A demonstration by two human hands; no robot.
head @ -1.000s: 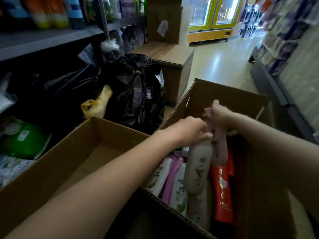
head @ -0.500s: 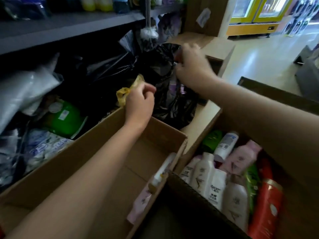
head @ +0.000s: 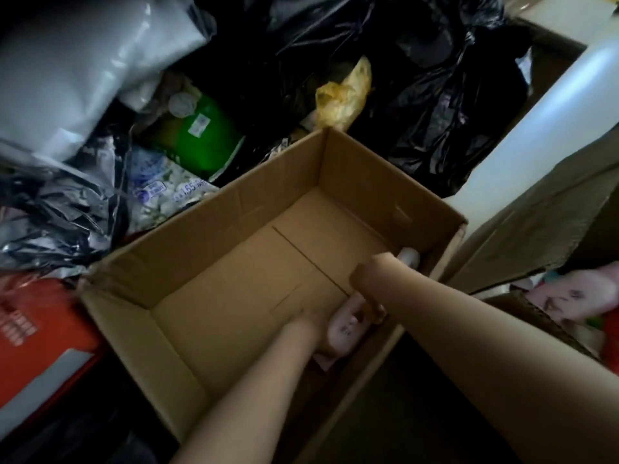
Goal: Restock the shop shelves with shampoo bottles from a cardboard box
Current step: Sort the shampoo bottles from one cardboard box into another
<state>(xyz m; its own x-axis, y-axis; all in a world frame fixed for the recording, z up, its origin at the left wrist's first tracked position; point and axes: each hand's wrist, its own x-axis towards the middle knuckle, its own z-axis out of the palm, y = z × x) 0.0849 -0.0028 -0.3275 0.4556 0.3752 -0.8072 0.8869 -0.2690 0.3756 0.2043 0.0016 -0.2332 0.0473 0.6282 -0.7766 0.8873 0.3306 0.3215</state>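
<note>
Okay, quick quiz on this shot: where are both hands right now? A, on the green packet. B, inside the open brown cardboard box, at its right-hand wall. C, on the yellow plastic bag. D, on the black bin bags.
B: both forearms reach down into the open brown cardboard box, meeting at a pale pink bottle lying along its right-hand wall.

pale glossy shop floor carries an open brown cardboard box, a crumpled black plastic bag beside it, a green packet and an orange-red carton.
</note>
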